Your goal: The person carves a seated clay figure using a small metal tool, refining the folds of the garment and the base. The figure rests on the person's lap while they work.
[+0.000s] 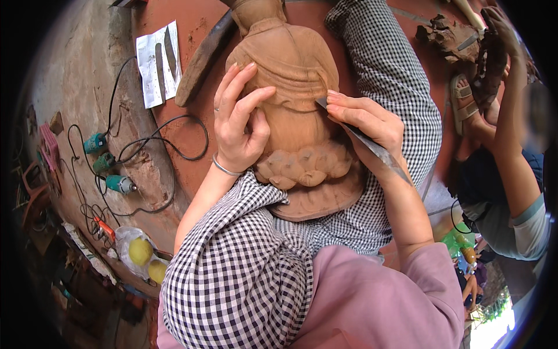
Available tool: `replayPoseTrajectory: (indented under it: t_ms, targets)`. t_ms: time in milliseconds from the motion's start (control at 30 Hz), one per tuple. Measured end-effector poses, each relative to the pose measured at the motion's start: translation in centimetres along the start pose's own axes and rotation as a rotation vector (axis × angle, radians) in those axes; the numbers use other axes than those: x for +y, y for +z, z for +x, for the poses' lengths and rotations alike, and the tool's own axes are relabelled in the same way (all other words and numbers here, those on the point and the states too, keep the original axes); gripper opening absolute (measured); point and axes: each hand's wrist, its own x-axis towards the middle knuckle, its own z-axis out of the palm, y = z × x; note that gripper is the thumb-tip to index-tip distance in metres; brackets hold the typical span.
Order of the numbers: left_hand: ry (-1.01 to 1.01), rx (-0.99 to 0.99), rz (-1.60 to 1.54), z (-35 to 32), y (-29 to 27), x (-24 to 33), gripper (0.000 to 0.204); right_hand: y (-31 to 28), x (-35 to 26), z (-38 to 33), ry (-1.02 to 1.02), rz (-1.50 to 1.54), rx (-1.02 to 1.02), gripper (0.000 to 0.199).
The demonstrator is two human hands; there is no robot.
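Observation:
A carved wooden statue [296, 64] with robe folds and a petalled base lies across my lap, its base towards me and its head cut off by the top edge. My left hand [239, 119] rests on the statue's left side, fingers spread and fingertips touching the carved robe. In my right hand [369, 125] is a flat, dark metal blade [378, 152], pinched between thumb and fingers. Its tip meets the wood at the statue's right side, near the waist folds. The blade's rear end runs back along my right wrist.
Left on the red floor, a paper sheet [152, 78] carries two dark blades beside a curved wooden piece [204, 58]. Green power tools [120, 184] with black cords lie farther left, near yellow fruit [140, 251] in a plastic bag. At right, another person [511, 174] sits near a rough brown carving [447, 38].

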Motion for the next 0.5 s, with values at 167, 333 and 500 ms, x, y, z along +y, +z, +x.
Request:
replayPoseTrajectory:
  t_ms: [167,333,500]
  targets:
    - [-0.003,-0.004,0.012,-0.1,-0.1,-0.1,0.042,-0.8,0.5,0.1,-0.043,-0.010,-0.078,0.018]
    - [-0.016,-0.010,0.001,-0.2,-0.1,0.0,0.041,-0.5,0.7,-0.1,-0.061,-0.029,-0.067,0.020]
    - [-0.009,-0.001,-0.017,0.0,0.1,-0.2,0.041,-1.2,0.8,0.5,-0.079,-0.052,-0.114,0.025]
